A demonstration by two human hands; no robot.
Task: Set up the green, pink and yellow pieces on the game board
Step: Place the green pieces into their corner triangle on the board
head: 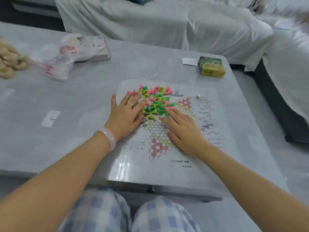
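Game board (167,164), a thin paper sheet w/ a star of printed circles, lies flat on the near-right part of the grey table (66,139); its near edge sits close to the table's front edge, right edge close to the table's right side. Green, pink & yellow pieces (154,102), small cones, lie in a loose mixed heap on the board's far-left area, most tipped over, some spilling toward the board's far edge. None stand sorted in the star's points. Star's near point & the board's near strip are bare; printed text fills the right margin. A small die (198,96) sits on the board, right of the heap, apart from it.

Left hand (124,114) lies palm down at the board's left edge, fingers spread wide & straight, tips touching the heap's left side; ring on one finger, pale pink bracelet (109,139) at the wrist. Right hand (185,129) lies palm down on the star's middle, fingers straight & fairly close, tips at the heap's near-right side; blurred, holds nothing. Both forearms reach in from the near edge.

Farther out: yellow-green box (211,67) near the table's far-right corner, white paper slip (189,61) just left of it. Plastic bag (66,56) & flat pinkish packet (98,51) far left. Broad open table surface left of the board.
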